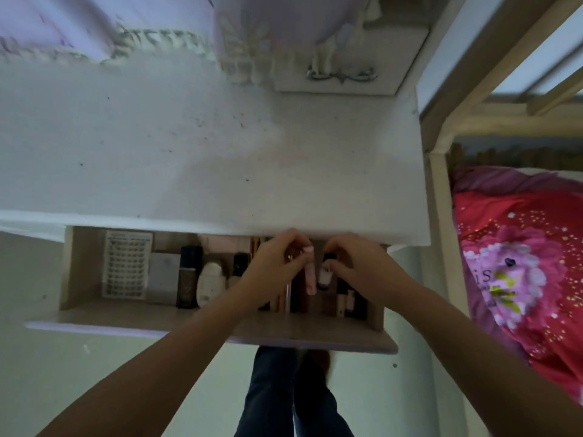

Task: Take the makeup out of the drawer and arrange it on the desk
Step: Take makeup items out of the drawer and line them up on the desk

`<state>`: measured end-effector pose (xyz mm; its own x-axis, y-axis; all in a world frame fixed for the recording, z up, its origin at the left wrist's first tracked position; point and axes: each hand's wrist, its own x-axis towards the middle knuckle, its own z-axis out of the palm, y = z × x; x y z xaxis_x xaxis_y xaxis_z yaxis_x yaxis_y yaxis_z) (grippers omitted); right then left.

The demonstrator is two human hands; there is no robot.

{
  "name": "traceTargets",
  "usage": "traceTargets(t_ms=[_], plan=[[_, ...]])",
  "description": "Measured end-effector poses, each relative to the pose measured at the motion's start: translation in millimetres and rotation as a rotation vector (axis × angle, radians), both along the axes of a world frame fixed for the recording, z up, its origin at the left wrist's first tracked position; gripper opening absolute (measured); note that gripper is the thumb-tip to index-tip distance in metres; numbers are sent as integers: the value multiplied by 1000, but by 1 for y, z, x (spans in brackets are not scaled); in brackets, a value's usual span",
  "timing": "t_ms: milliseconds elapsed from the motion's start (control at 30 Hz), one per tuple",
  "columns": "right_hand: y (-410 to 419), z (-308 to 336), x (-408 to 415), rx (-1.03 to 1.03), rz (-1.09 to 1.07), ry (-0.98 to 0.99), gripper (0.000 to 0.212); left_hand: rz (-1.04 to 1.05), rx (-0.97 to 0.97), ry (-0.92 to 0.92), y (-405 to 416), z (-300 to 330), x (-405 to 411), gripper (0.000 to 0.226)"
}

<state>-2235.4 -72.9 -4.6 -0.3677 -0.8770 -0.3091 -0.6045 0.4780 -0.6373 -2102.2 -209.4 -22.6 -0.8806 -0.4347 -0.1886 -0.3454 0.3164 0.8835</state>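
Observation:
The open drawer point(220, 323) under the white desk point(195, 159) holds several makeup items. From the left they are a white lash tray point(126, 263), a grey box point(162, 275), a dark foundation bottle point(188, 279) and a white oval bottle point(209, 279). Slim tubes and small bottles point(347, 301) fill the right side. My left hand point(274, 266) is in the drawer, fingers curled round what looks like a slim metallic tube point(287, 293), one finger pointing down. My right hand point(356, 263) pinches a small black-capped white bottle point(325, 274).
A raised shelf with a metal handle point(340, 75) and pale fabric sit at the back of the desk. A bed frame point(441, 216) with a red and pink floral blanket point(520, 263) stands close on the right. My legs point(284, 398) are below the drawer front.

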Motion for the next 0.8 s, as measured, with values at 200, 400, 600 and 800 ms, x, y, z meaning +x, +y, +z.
traceTargets(t_ms=[200, 400, 600, 800], plan=[[-64, 54, -70, -104, -225, -34, 3, 67, -39, -51, -79, 56, -74, 8], [-115, 27, -108, -86, -411, -163, 16, 142, 28, -116, -106, 35, -143, 10], [-128, 11, -108, -129, -458, -32, 16, 185, -51, -117, -101, 21, -151, 9], [-123, 12, -101, -129, -473, -30, 18, 172, -68, -134, -96, 26, -145, 23]])
